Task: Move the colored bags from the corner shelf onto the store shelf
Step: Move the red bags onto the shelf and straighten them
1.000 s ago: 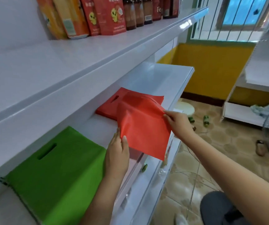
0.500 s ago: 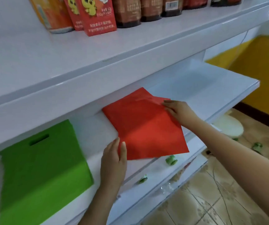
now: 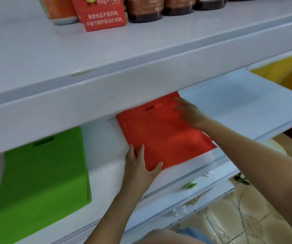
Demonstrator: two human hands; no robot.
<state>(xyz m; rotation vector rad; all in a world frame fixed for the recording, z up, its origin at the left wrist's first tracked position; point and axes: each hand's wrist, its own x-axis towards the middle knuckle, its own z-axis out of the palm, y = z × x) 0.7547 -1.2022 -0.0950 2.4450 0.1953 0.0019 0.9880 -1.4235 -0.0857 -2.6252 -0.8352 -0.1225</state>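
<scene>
White shelf (image 3: 238,106) carries red bags (image 3: 162,138) and green bags (image 3: 41,176).

You see a plain red bag (image 3: 162,136) lying on the glossy white store shelf (image 3: 243,106), and beside it a solid bright green bag (image 3: 41,176). Above stands a red carton (image 3: 103,13) printed with white characters, next to dark brown bottles (image 3: 161,7).
</scene>
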